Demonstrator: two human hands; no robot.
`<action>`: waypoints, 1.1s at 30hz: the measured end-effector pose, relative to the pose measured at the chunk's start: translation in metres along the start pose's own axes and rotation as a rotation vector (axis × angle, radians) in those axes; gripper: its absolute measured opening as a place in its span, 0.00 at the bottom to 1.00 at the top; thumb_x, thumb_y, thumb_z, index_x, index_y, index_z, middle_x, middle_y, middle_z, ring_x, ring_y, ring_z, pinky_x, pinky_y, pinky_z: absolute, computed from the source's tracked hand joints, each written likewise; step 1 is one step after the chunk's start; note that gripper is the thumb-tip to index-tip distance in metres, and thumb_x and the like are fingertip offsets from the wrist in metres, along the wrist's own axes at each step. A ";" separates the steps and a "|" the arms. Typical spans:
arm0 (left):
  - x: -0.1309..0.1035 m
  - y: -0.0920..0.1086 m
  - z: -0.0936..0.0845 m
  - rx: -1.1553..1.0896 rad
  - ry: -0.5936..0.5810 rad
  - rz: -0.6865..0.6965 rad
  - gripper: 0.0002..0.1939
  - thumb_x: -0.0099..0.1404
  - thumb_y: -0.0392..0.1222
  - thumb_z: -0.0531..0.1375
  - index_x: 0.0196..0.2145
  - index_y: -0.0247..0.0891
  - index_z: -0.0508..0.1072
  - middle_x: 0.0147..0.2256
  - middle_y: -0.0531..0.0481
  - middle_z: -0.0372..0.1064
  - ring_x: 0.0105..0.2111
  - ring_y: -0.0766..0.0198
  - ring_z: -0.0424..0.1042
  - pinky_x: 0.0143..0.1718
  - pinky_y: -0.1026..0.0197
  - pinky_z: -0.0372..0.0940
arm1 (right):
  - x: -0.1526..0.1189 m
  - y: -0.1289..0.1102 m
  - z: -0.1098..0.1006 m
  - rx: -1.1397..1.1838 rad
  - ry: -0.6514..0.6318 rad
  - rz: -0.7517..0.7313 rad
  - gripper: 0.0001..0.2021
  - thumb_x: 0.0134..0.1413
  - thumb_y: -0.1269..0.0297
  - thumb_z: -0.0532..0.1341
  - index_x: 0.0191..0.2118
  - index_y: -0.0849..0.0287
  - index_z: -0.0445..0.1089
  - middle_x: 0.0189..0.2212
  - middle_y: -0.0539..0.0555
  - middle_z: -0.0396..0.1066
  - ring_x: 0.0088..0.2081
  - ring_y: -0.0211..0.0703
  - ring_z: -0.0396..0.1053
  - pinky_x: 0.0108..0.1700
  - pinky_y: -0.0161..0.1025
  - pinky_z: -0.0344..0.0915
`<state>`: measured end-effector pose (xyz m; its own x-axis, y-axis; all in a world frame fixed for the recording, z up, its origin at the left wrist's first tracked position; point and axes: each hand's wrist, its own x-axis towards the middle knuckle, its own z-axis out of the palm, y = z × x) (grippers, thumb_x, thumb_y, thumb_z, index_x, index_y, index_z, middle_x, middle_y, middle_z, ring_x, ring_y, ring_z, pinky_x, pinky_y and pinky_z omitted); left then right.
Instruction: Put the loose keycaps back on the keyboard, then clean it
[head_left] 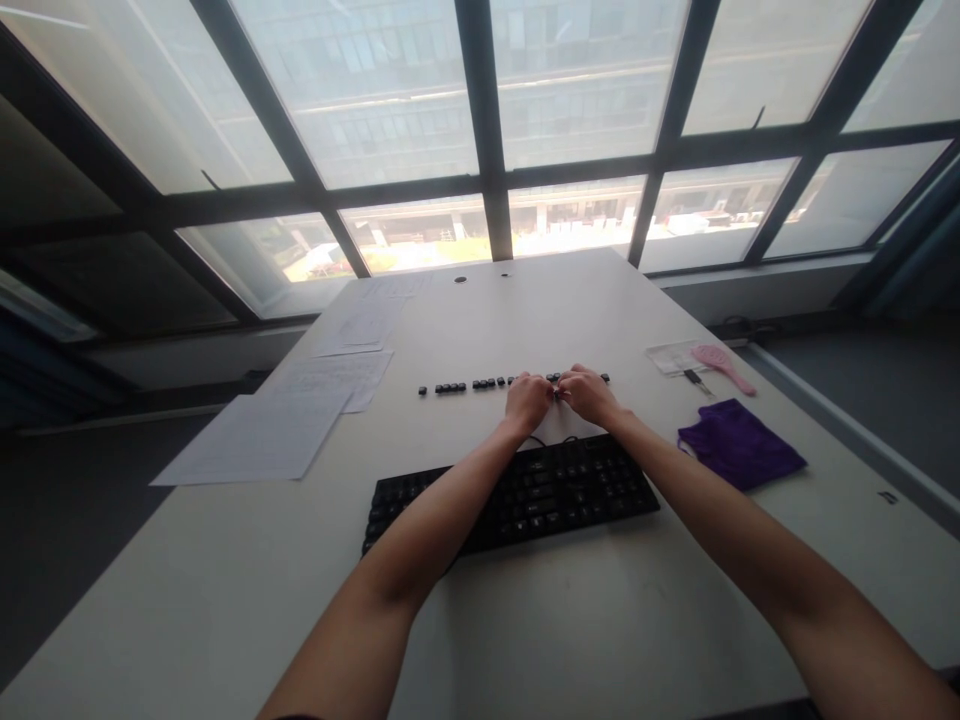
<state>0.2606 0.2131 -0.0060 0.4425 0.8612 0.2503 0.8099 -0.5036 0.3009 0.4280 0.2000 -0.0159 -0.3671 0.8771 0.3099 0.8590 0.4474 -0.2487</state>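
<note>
Fingers (561, 396) of the left hand (529, 400) and right hand (589, 393) curl in and nearly meet around a small dark piece (556, 397) with a light spot, too small to identify; whether each hand grips it, I cannot tell. The hands are low over the desk (525, 640), beyond the keyboard.

Black keycaps (450, 388) stand in a broken row running left and right of the hands, some singly and some in short groups, a few partly hidden behind the fingers.

Nearer the person, the black keyboard (540, 490) lies flat and slightly askew, with both forearms reaching over it. A thin black cable (534, 440) shows along its far edge.

To the right, a purple cloth pouch (742, 445) lies on the desk. Beyond it are a pink brush (721, 367), a small black-ended tool (695, 379) and a clear plastic bag (671, 358), all close together.

To the left, white paper sheets (259, 435) lie partly overlapping toward the desk's left edge, the nearest one jutting past it. A small dark disc (460, 279) rests near the far edge, before large dark-framed windows (570, 90).
</note>
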 end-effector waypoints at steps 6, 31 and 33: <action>-0.022 0.003 -0.020 -0.056 0.031 -0.015 0.05 0.64 0.40 0.65 0.36 0.43 0.84 0.37 0.46 0.80 0.42 0.55 0.74 0.50 0.54 0.66 | -0.012 -0.008 -0.007 0.135 0.083 0.006 0.06 0.55 0.75 0.65 0.33 0.58 0.79 0.33 0.54 0.78 0.40 0.45 0.70 0.48 0.41 0.64; -0.130 0.019 -0.028 -0.438 0.080 0.108 0.02 0.62 0.38 0.68 0.34 0.43 0.82 0.35 0.51 0.79 0.38 0.59 0.72 0.45 0.57 0.66 | -0.109 -0.062 -0.026 0.533 0.085 -0.079 0.07 0.56 0.75 0.64 0.36 0.56 0.77 0.35 0.54 0.77 0.42 0.46 0.71 0.47 0.44 0.68; -0.131 0.020 -0.027 -0.404 0.078 0.124 0.02 0.64 0.38 0.67 0.34 0.43 0.82 0.36 0.51 0.79 0.39 0.59 0.71 0.44 0.57 0.67 | -0.109 -0.062 -0.026 0.504 0.080 -0.097 0.08 0.57 0.75 0.63 0.36 0.56 0.77 0.35 0.54 0.77 0.42 0.46 0.71 0.47 0.44 0.69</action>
<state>0.2085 0.0884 -0.0074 0.4843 0.7923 0.3711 0.5298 -0.6031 0.5963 0.4238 0.0718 -0.0106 -0.3907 0.8202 0.4179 0.5367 0.5718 -0.6205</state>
